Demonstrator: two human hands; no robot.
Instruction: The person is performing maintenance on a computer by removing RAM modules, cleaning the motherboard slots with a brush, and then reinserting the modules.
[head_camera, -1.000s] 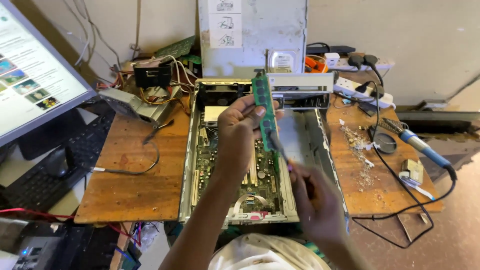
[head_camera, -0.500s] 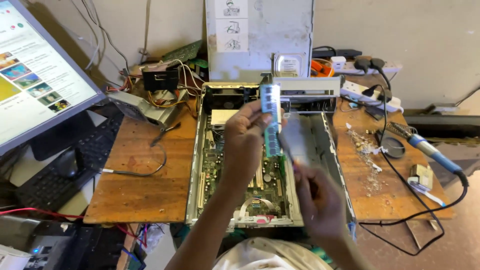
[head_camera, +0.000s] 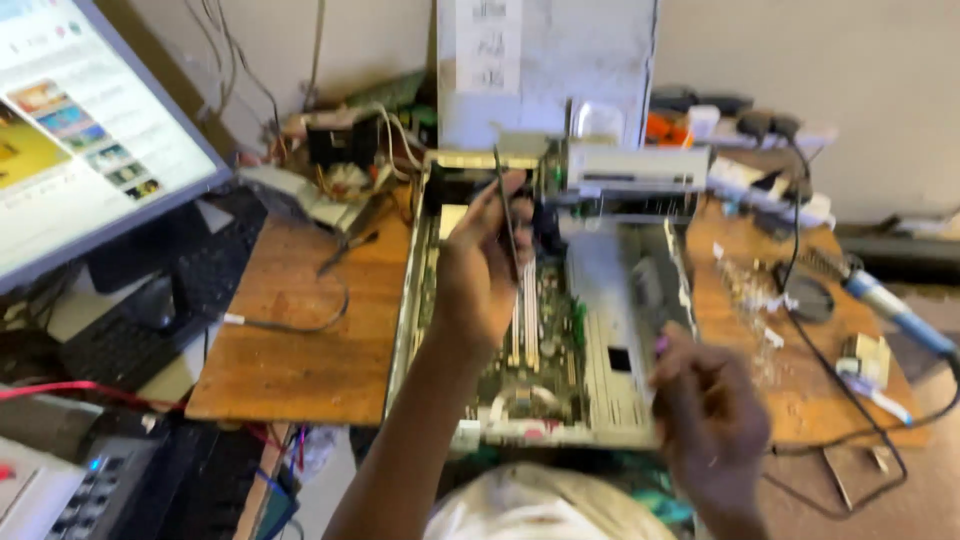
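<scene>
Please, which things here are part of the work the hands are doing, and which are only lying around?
In the work:
- left hand, holding a thin memory card edge-on
- open computer case with its circuit board
- right hand, over the case's near right corner

Lying about:
- monitor
- keyboard
- soldering iron
- power strip

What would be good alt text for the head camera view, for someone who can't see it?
A person's left hand holds a thin memory stick edge-on above an open computer case on a wooden workbench. Their right hand hovers by the case's near right corner. A lit monitor stands at left, a soldering iron lies at right.
</scene>
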